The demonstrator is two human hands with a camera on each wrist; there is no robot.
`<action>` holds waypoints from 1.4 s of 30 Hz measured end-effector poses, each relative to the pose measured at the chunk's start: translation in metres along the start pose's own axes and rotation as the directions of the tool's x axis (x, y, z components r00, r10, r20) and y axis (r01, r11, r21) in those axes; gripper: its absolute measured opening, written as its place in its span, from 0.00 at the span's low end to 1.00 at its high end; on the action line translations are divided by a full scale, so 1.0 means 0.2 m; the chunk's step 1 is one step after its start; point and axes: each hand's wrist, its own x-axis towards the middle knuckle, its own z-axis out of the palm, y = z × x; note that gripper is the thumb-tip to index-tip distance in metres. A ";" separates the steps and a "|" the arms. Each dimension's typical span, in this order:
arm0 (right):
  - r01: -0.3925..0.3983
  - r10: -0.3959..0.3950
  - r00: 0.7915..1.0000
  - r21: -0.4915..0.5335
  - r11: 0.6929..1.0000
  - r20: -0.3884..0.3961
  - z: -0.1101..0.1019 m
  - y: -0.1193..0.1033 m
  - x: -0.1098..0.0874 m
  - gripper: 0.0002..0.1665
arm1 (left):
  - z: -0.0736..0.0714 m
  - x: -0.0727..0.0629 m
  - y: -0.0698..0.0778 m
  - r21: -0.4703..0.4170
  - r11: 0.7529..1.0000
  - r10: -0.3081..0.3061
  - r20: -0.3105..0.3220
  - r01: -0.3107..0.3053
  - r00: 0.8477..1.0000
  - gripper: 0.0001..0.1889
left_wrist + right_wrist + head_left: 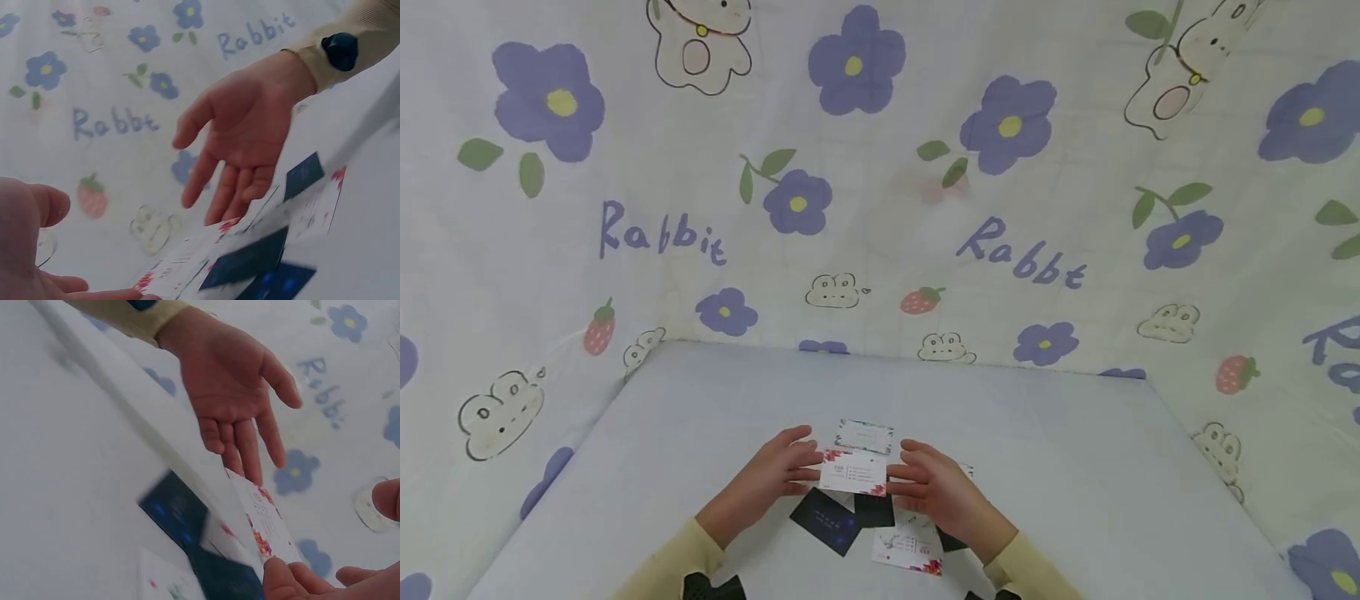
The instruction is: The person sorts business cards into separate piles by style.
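Observation:
A white business card (853,472) with red floral corners spans the space between my two hands. At its left short edge are the fingertips of my left hand (769,477), fingers extended and thumb raised apart. My right hand (951,493) mirrors it, with loosely straight fingers at the right edge. In the right wrist view the card (265,515) tilts above the pile, fingers touching both ends. Beneath it lie a dark blue card (824,521) and a black card (874,512). A white card with a leafy green border (864,436) lies just behind.
Another white card with a red corner (908,547) lies nearer me. A dark card (952,542) and a white card (967,471) are partly hidden by my right hand. The pale table (1075,467) meets a cloth backdrop (880,250) printed with flowers and rabbits behind and at both sides.

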 end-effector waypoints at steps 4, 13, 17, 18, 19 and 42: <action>-0.048 0.035 0.991 0.099 0.994 0.130 0.15 0.03 0.05 0.44 | -0.19 -0.08 -0.04 0.019 0.998 -0.057 0.011 0.056 0.998 0.37; -0.169 0.108 0.967 0.264 0.950 0.231 0.42 0.08 0.17 0.49 | -0.46 -0.15 -0.17 0.052 0.981 -0.182 -0.067 0.185 0.981 0.38; -0.183 0.125 0.968 0.268 0.946 0.218 0.44 0.10 0.19 0.50 | -0.47 -0.16 -0.18 0.038 0.981 -0.188 -0.091 0.192 0.978 0.38; -0.184 0.127 0.968 0.264 0.947 0.217 0.44 0.10 0.19 0.50 | -0.47 -0.17 -0.18 0.040 0.981 -0.185 -0.092 0.189 0.978 0.38; -0.186 0.131 0.967 0.260 0.947 0.217 0.44 0.10 0.19 0.51 | -0.47 -0.17 -0.17 0.042 0.981 -0.182 -0.094 0.187 0.979 0.39; -0.168 0.131 0.972 0.184 0.969 0.196 0.41 0.09 0.08 0.52 | -0.36 -0.17 -0.17 0.121 0.984 -0.120 -0.095 0.131 0.988 0.37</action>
